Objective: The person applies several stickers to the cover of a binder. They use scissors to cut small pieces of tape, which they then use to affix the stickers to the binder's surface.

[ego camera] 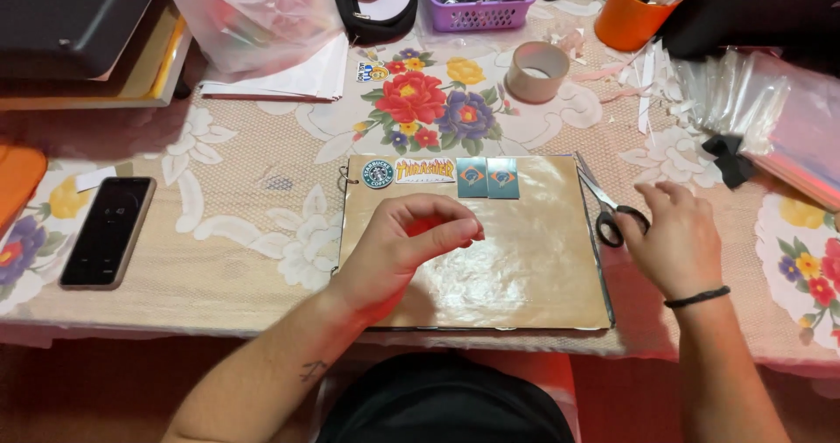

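Here, left hand [398, 242] pinches something red over glossy board [525, 268]; right hand [674, 237], fingers curled, touches scissors [608, 211].

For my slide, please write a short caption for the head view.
Left hand pinches something small over a glossy brown board bearing stickers; right hand rests on black-handled scissors.

Four stickers [442, 174], one scissors [610, 209], one phone [108, 231]
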